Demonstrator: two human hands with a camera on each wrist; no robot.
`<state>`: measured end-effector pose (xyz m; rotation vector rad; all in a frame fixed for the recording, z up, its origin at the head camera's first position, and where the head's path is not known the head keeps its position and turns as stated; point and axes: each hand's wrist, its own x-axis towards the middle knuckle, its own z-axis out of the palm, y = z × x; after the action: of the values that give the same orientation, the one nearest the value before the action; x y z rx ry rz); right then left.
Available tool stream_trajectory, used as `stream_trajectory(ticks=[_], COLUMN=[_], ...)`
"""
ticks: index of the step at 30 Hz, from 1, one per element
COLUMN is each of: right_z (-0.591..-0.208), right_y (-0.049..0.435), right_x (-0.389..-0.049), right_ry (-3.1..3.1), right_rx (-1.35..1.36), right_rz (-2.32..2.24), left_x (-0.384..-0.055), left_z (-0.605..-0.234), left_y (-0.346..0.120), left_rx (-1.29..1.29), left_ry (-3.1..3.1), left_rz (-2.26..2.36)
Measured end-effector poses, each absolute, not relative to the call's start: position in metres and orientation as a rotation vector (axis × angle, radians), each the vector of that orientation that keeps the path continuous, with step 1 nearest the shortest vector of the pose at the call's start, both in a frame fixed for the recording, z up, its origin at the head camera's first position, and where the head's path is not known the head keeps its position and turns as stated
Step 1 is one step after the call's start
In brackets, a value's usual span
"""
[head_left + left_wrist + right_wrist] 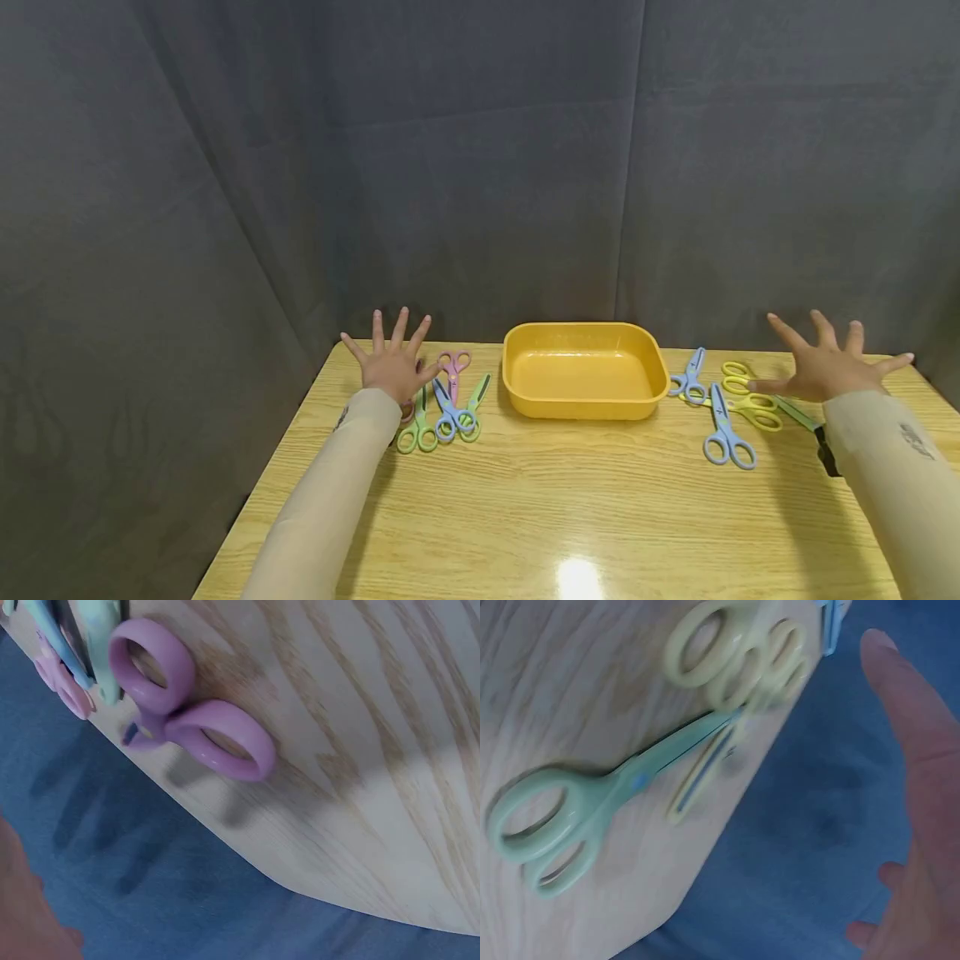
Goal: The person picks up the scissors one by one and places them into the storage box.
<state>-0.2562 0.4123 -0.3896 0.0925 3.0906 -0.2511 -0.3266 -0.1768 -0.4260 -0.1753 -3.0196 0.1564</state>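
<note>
In the head view my left hand is held with fingers spread above the table's far left, holding nothing. Beside it lie pink scissors, blue scissors and green scissors. Purple scissors show in the left wrist view, mostly hidden by the hand in the head view. My right hand also has its fingers spread, with nothing in it. Near it are yellow scissors, blue scissors and green scissors, the last partly covered by the right arm in the head view.
A yellow tray stands between the two groups of scissors at the back of the wooden table. A grey curtain hangs behind the table and along its left. More blue scissors lie right of the tray.
</note>
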Motion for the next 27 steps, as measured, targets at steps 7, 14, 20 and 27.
stream_trajectory(ticks=[7,14,20,27], right_z=[-0.383,-0.384,-0.383,-0.385], right_y=[0.399,0.389,0.380,0.369], right_x=[-0.255,-0.242,-0.225,-0.213], right_ry=[3.081,3.105,3.077,3.076], right_rx=[0.061,0.019,-0.064,-0.093], right_rz=[-0.273,-0.392,-0.480,-0.573], left_x=[-0.320,-0.312,-0.303,-0.296], left_z=[-0.422,-0.420,-0.417,-0.423], left_y=[-0.166,-0.149,-0.133,-0.116], left_rx=[-0.235,-0.328,-0.413,-0.523], left_ry=[-2.997,-2.945,-2.951,-2.944], left_rz=[0.068,0.015,0.006,-0.006])
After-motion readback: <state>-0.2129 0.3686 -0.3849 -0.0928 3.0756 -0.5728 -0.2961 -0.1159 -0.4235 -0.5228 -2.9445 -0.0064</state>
